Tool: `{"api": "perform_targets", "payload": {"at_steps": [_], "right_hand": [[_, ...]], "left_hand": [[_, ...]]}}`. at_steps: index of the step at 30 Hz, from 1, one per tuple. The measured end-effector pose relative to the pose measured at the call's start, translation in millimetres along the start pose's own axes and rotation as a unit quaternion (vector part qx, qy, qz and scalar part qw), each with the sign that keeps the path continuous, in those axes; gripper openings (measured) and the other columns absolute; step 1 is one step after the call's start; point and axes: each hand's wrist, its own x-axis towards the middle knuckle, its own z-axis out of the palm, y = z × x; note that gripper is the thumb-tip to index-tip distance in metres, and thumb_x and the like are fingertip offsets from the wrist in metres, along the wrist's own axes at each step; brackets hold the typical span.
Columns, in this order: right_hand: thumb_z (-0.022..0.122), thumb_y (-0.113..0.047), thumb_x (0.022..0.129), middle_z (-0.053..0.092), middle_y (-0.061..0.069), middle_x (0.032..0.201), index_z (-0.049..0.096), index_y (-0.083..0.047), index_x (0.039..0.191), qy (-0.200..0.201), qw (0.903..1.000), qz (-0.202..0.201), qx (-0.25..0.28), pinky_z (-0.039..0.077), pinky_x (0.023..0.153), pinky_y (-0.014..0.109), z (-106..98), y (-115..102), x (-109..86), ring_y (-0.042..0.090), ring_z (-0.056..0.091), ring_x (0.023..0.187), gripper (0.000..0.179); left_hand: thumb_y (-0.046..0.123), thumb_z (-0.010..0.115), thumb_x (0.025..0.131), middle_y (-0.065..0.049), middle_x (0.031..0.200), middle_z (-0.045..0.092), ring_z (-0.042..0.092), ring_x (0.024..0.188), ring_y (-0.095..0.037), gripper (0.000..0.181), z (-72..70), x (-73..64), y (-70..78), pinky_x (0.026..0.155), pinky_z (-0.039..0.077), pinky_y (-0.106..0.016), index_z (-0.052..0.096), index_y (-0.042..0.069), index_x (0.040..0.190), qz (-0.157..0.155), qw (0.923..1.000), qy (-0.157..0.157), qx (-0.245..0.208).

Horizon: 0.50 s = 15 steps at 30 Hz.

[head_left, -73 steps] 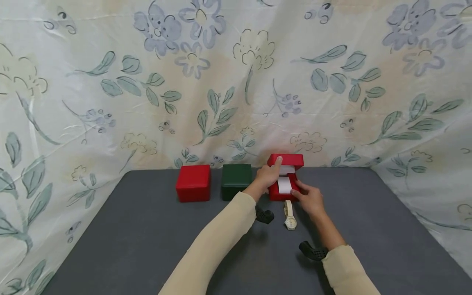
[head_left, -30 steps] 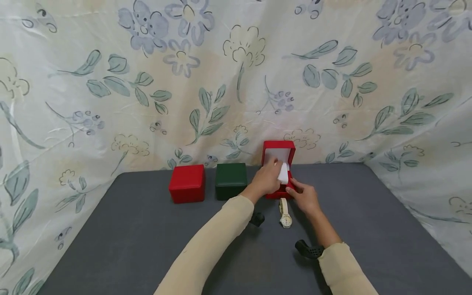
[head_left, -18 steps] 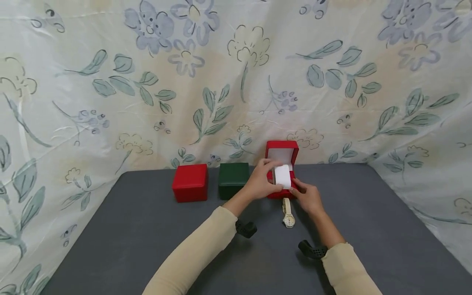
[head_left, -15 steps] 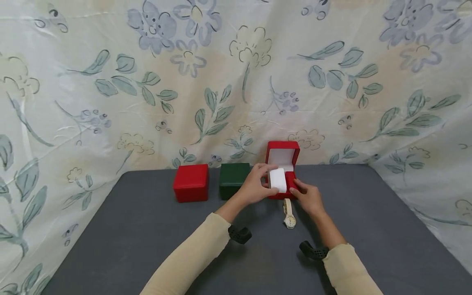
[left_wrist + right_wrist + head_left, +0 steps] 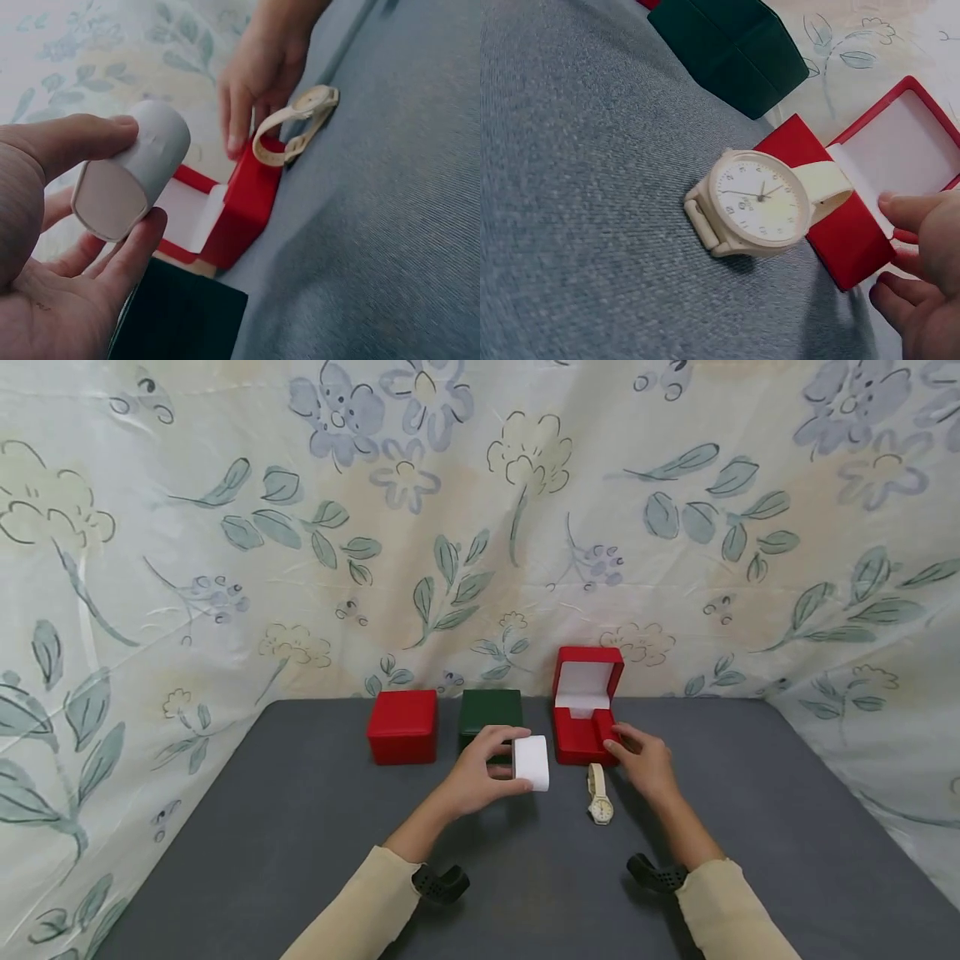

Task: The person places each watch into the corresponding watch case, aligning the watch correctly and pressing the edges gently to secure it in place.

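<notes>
My left hand (image 5: 480,777) pinches a white watch cushion (image 5: 532,763) between thumb and fingers, raised above the table in front of the green box. In the left wrist view the cushion (image 5: 154,154) is a rounded roll with a flat end. An open red watch box (image 5: 576,742), lid tipped back and white inside the lid, stands on the table. At its right side, my right hand (image 5: 649,768) grips the wall, thumb over the rim and fingers outside. A cream wristwatch (image 5: 600,807) with a round white dial (image 5: 761,199) lies just before the box.
A closed green box (image 5: 491,708) stands left of the open box, partly behind my left hand. Further left is a closed red box (image 5: 402,727). A floral cloth (image 5: 450,527) hangs behind the dark grey table (image 5: 300,827).
My left hand has opened the red box's lid, lifted the white cushion out and carried it left and toward me. My right hand has stayed at the box's right side.
</notes>
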Motion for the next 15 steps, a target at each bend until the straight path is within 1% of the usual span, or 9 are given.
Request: {"api": "perform_targets", "payload": {"at_steps": [2, 5, 8, 10, 11, 12, 13, 15], "right_hand": [[0.062, -0.024, 0.095, 0.052, 0.022, 0.140, 0.054, -0.005, 0.136, 0.027, 0.9995, -0.008, 0.013, 0.050, 0.097, 0.048, -4, -1, -2.9, 0.038, 0.053, 0.127, 0.046], [0.062, -0.022, 0.095, 0.060, 0.020, 0.132, 0.060, -0.004, 0.129, 0.061, 0.9975, -0.027, 0.022, 0.050, 0.097, 0.048, -8, -5, -7.8, 0.035, 0.058, 0.121, 0.039], [0.063, -0.025, 0.094, 0.065, 0.019, 0.125, 0.062, -0.006, 0.126, 0.077, 0.9958, -0.047, 0.011, 0.051, 0.096, 0.047, -12, -9, -13.5, 0.033, 0.062, 0.114, 0.037], [0.064, -0.028, 0.093, 0.066, 0.018, 0.122, 0.062, -0.007, 0.126, 0.071, 0.9956, -0.062, -0.002, 0.052, 0.094, 0.047, -15, -11, -18.1, 0.032, 0.064, 0.110, 0.039], [0.065, -0.030, 0.093, 0.066, 0.018, 0.122, 0.062, -0.008, 0.126, 0.061, 0.9955, -0.072, -0.011, 0.052, 0.093, 0.047, -16, -12, -20.6, 0.032, 0.064, 0.109, 0.040], [0.066, -0.031, 0.092, 0.066, 0.017, 0.121, 0.062, -0.008, 0.126, 0.046, 0.9954, -0.082, -0.018, 0.053, 0.092, 0.048, -18, -13, -23.3, 0.031, 0.064, 0.107, 0.042], [0.067, -0.033, 0.091, 0.066, 0.017, 0.121, 0.062, -0.008, 0.126, 0.027, 0.9952, -0.091, -0.023, 0.054, 0.091, 0.048, -20, -14, -26.0, 0.031, 0.064, 0.106, 0.042], [0.069, -0.034, 0.089, 0.065, 0.016, 0.121, 0.062, -0.009, 0.125, -0.019, 0.9934, -0.107, -0.037, 0.056, 0.088, 0.046, -23, -14, -31.3, 0.030, 0.064, 0.104, 0.044]], "left_hand": [[0.010, 0.077, 0.080, -0.004, 0.142, 0.042, 0.050, 0.124, -0.029, 0.066, -0.9, -2.9, -2.6, 0.094, 0.054, -0.041, 0.049, 0.019, 0.139, -0.001, 1.0000, -0.003, -0.005], [0.006, 0.076, 0.080, -0.007, 0.144, 0.040, 0.048, 0.125, -0.031, 0.067, -2.4, -6.4, -2.0, 0.096, 0.053, -0.044, 0.047, 0.015, 0.141, -0.004, 0.9999, -0.008, -0.008], [0.005, 0.075, 0.081, -0.011, 0.144, 0.039, 0.048, 0.125, -0.033, 0.066, -5.7, -10.8, 8.9, 0.096, 0.053, -0.045, 0.047, 0.011, 0.141, -0.001, 0.9999, -0.014, -0.005], [0.005, 0.074, 0.082, -0.013, 0.144, 0.039, 0.049, 0.125, -0.033, 0.065, -8.5, -13.6, 17.3, 0.096, 0.053, -0.045, 0.046, 0.008, 0.140, 0.000, 0.9998, -0.020, -0.001], [0.004, 0.074, 0.082, -0.014, 0.143, 0.040, 0.049, 0.124, -0.034, 0.065, -10.0, -15.2, 21.1, 0.096, 0.053, -0.045, 0.046, 0.007, 0.140, 0.002, 0.9998, -0.021, 0.001], [0.004, 0.074, 0.082, -0.014, 0.142, 0.040, 0.050, 0.124, -0.034, 0.063, -11.7, -17.0, 24.3, 0.096, 0.053, -0.045, 0.047, 0.007, 0.139, 0.004, 0.9998, -0.021, 0.001], [0.003, 0.074, 0.082, -0.014, 0.142, 0.040, 0.050, 0.124, -0.034, 0.063, -12.9, -17.5, 24.3, 0.096, 0.053, -0.045, 0.048, 0.007, 0.139, 0.003, 0.9998, -0.019, 0.001], [0.002, 0.074, 0.081, -0.014, 0.142, 0.041, 0.050, 0.124, -0.035, 0.063, -14.7, -17.6, 21.1, 0.096, 0.052, -0.046, 0.048, 0.007, 0.139, 0.001, 0.9999, -0.014, 0.000]]}}
